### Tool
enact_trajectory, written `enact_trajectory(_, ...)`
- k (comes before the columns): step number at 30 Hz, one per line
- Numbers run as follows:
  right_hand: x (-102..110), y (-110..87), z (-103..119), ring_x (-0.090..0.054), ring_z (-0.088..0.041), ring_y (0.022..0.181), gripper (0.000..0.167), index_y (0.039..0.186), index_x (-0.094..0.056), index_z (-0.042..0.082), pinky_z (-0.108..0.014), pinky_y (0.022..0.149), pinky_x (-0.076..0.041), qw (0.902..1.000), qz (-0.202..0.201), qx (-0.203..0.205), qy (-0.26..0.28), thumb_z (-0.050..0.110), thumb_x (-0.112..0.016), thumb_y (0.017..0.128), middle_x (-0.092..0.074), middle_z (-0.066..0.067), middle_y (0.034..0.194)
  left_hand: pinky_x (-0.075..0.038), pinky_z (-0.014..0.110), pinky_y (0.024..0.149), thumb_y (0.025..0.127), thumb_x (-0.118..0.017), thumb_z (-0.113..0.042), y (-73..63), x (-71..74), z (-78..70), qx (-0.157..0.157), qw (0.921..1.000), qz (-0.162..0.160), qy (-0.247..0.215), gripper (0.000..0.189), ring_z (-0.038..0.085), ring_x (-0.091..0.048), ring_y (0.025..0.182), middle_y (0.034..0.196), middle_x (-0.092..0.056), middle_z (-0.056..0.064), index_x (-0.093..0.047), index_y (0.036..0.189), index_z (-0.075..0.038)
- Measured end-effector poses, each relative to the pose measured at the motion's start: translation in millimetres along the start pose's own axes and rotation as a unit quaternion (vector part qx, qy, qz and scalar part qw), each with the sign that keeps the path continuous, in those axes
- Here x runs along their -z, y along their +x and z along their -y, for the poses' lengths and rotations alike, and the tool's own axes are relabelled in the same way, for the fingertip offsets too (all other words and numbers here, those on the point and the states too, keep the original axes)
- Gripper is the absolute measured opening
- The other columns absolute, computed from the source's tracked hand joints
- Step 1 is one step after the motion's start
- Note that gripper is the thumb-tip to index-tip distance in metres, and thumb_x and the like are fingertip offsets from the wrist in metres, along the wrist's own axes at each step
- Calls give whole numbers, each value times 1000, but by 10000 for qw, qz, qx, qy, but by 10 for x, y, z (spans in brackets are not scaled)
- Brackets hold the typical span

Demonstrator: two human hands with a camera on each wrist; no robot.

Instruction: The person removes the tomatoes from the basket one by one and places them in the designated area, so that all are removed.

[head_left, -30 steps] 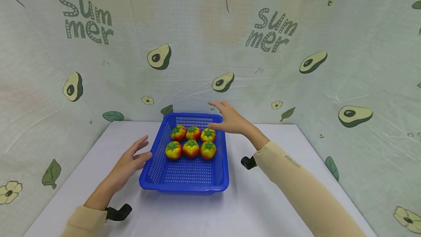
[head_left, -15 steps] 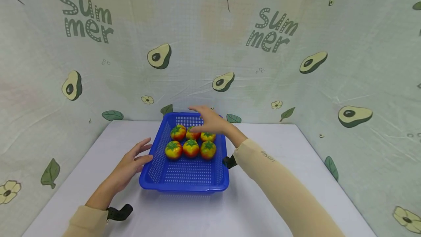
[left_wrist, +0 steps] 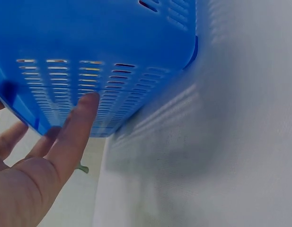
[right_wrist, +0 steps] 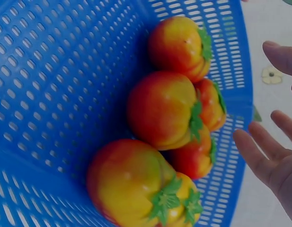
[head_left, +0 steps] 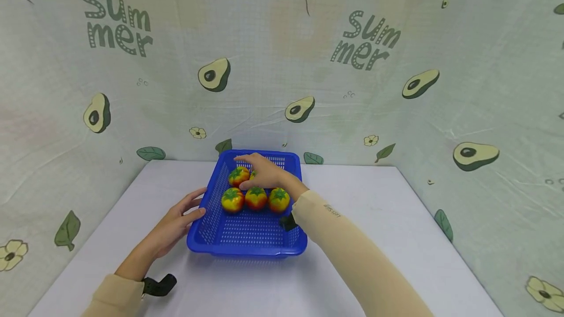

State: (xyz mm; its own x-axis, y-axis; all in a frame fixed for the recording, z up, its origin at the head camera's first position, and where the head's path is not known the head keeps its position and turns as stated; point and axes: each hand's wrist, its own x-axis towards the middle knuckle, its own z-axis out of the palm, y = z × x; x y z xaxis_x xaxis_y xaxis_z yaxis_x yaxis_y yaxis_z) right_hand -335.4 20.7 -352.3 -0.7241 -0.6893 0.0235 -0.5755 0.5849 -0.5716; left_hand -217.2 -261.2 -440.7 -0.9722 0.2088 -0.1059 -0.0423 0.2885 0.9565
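Several red-and-yellow tomatoes (head_left: 255, 199) with green leafy tops sit in two rows in a blue plastic basket (head_left: 251, 251). Over the back row reaches my right hand (head_left: 264, 172), thumb and fingers spread apart, hiding part of that row. In the right wrist view its fingers (right_wrist: 259, 149) show beyond the tomatoes, with nothing between them. My left hand (head_left: 176, 219) is at the basket's left side, its fingers loosely extended. Seen from the left wrist, a fingertip (left_wrist: 90, 100) lies right at the slotted outer wall.
A white table (head_left: 361, 209) bears the basket. Behind and around it hangs a pale cloth (head_left: 255, 28) printed with avocados and lettering. A black camera mount (head_left: 159, 285) sticks out from the left wrist.
My right hand has moved left and down, from the basket's right back corner to over the back row of tomatoes. The left hand has edged slightly closer to the basket's side.
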Motion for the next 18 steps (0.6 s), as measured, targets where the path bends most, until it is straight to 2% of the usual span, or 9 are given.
enact_trajectory(8, -151, 76, -75, -41, -31, 152, 72, 160, -49, 23, -52, 125, -36, 9998, 144, 33, -113, 23, -81, 96, -44, -9, 164, -45, 68, 112, 110, -59, -35, 15, 21, -4, -60, 9999, 124, -2, 74, 53, -41, 147, 167, -27, 28, -19, 171, -23)
enact_trajectory(12, -219, 100, -94, -43, -31, 150, 71, 158, -51, 26, -52, 124, -38, 9998, 200, -24, -77, 25, -83, 95, -46, -7, 163, -43, 69, 112, 109, -60, -36, 4, 16, -6, 31, 10000, 95, -1, 75, 51, -42, 147, 166, -28, 28, -18, 171, -24)
enact_trajectory(18, -328, 143, -130, -48, -29, 148, 68, 155, -55, 21, -52, 123, -39, 9997, 219, 15, 45, 23, -84, 93, -51, -6, 160, -40, 70, 113, 109, -60, -36, -4, 3, -5, 78, 9999, 89, -10, 75, 52, -41, 147, 164, -30, 28, -19, 171, -25)
